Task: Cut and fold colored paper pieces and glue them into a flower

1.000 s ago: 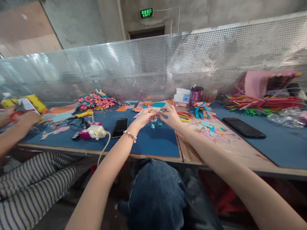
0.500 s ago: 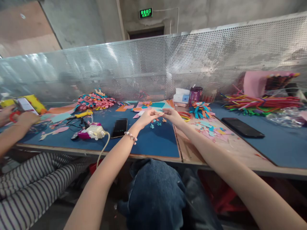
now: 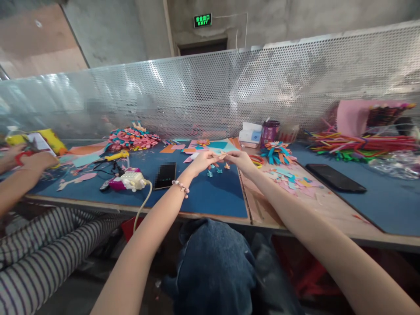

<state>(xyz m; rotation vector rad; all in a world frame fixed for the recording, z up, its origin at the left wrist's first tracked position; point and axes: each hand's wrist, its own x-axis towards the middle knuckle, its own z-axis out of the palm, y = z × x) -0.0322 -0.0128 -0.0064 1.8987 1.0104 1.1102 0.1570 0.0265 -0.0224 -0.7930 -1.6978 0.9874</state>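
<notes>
Over the blue mat [image 3: 210, 199], my left hand [image 3: 202, 162] and my right hand [image 3: 241, 160] meet fingertip to fingertip. Between them they pinch a small pale orange piece of paper [image 3: 222, 156], mostly covered by the fingers. Just beneath lie small folded blue paper pieces [image 3: 210, 173] and an orange one [image 3: 227, 166]. Behind the hands are flat sheets of coloured paper [image 3: 218, 145] and an orange paper flower [image 3: 203, 142]. To the right of my right hand stands a blue and orange paper bundle [image 3: 276, 153].
A phone [image 3: 166, 175] and a power strip [image 3: 129, 179] with a cord lie to the left. Another person's hand holds red scissors [image 3: 22, 157] farther left. Paper scraps [image 3: 295, 181], a black phone [image 3: 335, 177] and pipe cleaners [image 3: 357, 144] lie right. A perforated metal screen [image 3: 197, 94] stands behind.
My hands stay together on the small piece of paper, with the right fingers slightly closer to the left. The whole view has shifted a little.
</notes>
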